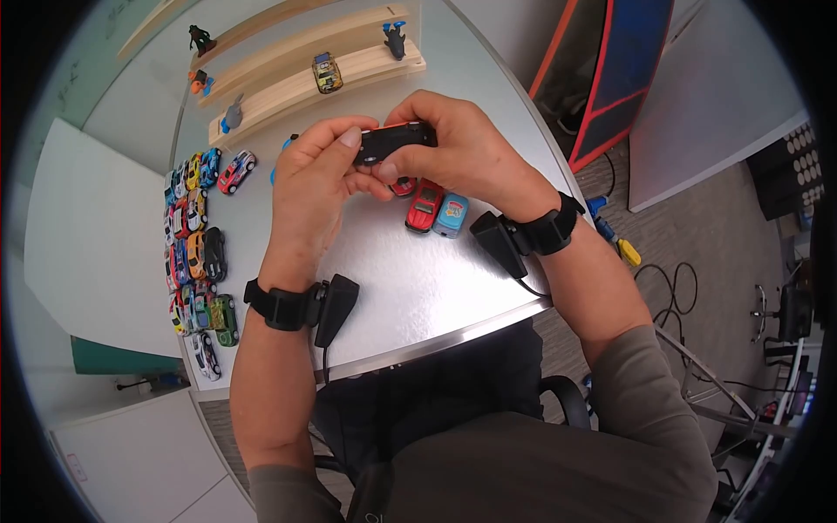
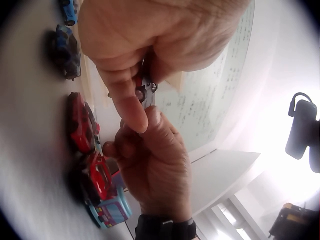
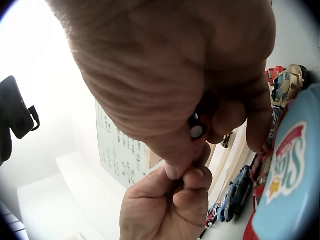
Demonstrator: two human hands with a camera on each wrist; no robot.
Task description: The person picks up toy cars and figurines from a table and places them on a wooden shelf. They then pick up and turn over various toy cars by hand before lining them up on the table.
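Note:
Both hands hold a toy car (image 1: pixel 392 144) over the table, its black underside and wheels toward the head camera. My left hand (image 1: pixel 309 183) pinches one end between thumb and fingers. At the other end, my right hand (image 1: pixel 475 157) grips it with the thumb below and fingers curled over the top. Some red of its body shows between the fingers in the right wrist view. Beneath the right hand lie a red toy car (image 1: pixel 425 207), a light-blue toy van (image 1: pixel 452 215) and another red car (image 1: pixel 404 186), partly hidden by the hands.
Several toy cars (image 1: pixel 197 209) stand in rows along the left table edge, with a red-and-blue car (image 1: pixel 236 172) beside them. A stepped wooden rack (image 1: pixel 288 94) at the back carries a yellow car (image 1: pixel 327 73) and small figures, including a dark one (image 1: pixel 395 42).

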